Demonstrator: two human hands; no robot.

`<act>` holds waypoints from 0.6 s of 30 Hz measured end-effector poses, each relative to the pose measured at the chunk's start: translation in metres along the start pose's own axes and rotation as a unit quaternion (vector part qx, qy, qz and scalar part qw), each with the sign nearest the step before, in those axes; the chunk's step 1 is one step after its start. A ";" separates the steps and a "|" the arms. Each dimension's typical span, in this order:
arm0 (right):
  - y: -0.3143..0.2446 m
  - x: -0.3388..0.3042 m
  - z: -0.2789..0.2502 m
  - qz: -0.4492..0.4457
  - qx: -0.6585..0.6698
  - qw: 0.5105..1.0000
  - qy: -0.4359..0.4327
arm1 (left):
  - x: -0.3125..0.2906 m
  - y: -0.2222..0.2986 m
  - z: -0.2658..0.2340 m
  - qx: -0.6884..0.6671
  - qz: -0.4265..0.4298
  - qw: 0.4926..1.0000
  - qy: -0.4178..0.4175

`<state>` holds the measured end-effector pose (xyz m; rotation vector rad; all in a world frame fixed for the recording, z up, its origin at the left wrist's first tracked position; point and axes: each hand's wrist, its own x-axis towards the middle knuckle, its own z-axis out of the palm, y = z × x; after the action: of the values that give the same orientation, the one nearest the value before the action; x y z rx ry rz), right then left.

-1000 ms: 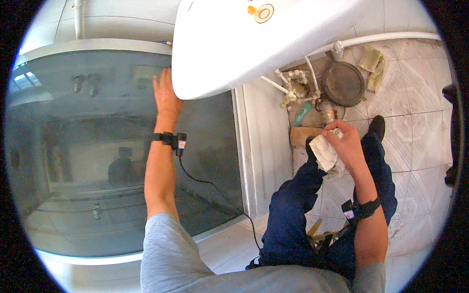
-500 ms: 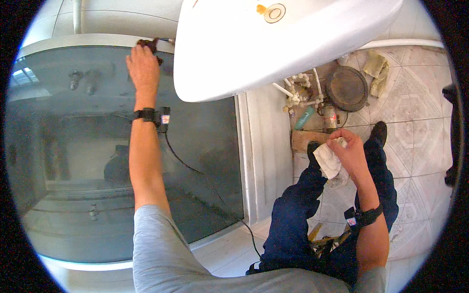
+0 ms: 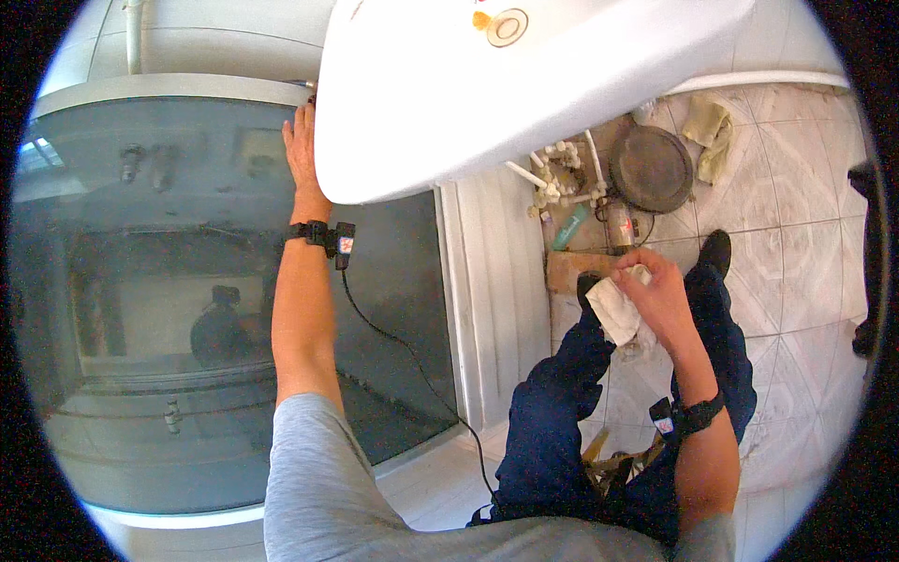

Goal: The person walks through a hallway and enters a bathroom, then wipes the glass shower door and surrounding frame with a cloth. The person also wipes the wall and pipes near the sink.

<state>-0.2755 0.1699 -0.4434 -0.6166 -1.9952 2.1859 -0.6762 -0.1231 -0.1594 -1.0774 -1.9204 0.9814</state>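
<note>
Running down the wall at far left is a white pipe (image 3: pixel 133 37), and below it spreads a dark glass pane (image 3: pixel 220 412) in a pale frame, a dim figure mirrored in it. Over the pane reaches the left hand (image 3: pixel 302 159), close beside the basin's edge, its fingers stretched out and a little apart; a dark scrap (image 3: pixel 312 98) peeps out at the tips, though from here I can't tell whether they grip it. A black band (image 3: pixel 316 232) circles that wrist, and a cord (image 3: pixel 412 361) trails from it over the glass. Next comes the white basin (image 3: pixel 403 103), its ringed drain (image 3: pixel 507 28) near the top. Under its right side I see a cluster of pale pipes (image 3: pixel 562 178), a teal tube (image 3: pixel 568 228), a tan board (image 3: pixel 573 273) and a metal canister (image 3: pixel 619 228). Just below these hangs a white cloth (image 3: pixel 613 314), pinched between the closed fingers of the right hand (image 3: pixel 658 290) above the person's legs, with crumpled clear plastic (image 3: pixel 640 345) under it. Beyond the canister a round dark disc (image 3: pixel 652 169) lies on the floor, and farther right, a yellowish rag (image 3: pixel 709 140) on the tiles (image 3: pixel 740 201)
</note>
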 end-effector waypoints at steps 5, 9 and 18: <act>-0.001 0.001 -0.002 0.006 0.013 1.000 -0.004 | -0.027 0.024 0.044 -0.234 -0.066 0.969 0.033; 0.004 0.001 -0.003 0.033 0.023 0.999 -0.017 | -0.047 0.068 0.092 -0.215 -0.095 0.970 -0.063; 0.001 0.001 -0.001 0.030 -0.004 0.999 -0.023 | -0.027 0.159 0.137 -0.103 -0.069 0.959 -0.256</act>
<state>-0.2757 0.1711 -0.4448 -0.6415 -2.0351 2.2455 -0.7265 -0.1266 -0.3653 -0.8344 -2.5284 1.0718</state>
